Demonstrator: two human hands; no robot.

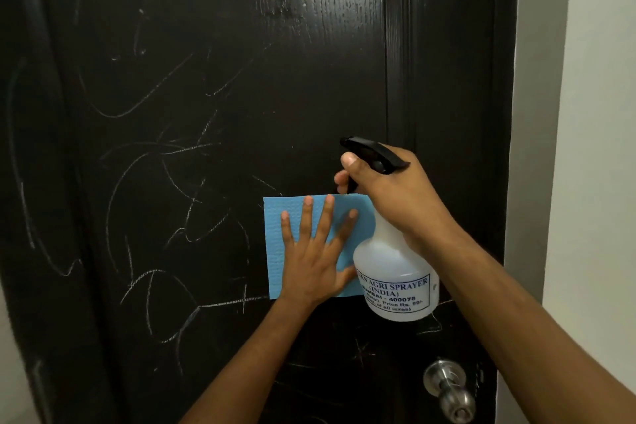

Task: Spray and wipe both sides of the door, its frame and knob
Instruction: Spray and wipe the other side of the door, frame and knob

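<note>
A black wood-grain door (206, 79) fills the view, marked with white chalk scribbles on its left and lower parts. My left hand (316, 251) presses a light blue cloth (280, 244) flat against the door with fingers spread straight. My right hand (395, 196) grips the neck of a white spray bottle (395, 279) with a black trigger head, its nozzle pointing left at the door just above the cloth. A silver round knob (451, 389) sits at the lower right. The dark door frame (481, 79) runs down the right side.
A pale wall (592, 148) stands to the right of the frame. A strip of light wall shows at the bottom left edge. A sheen of reflected light lies on the door's upper middle.
</note>
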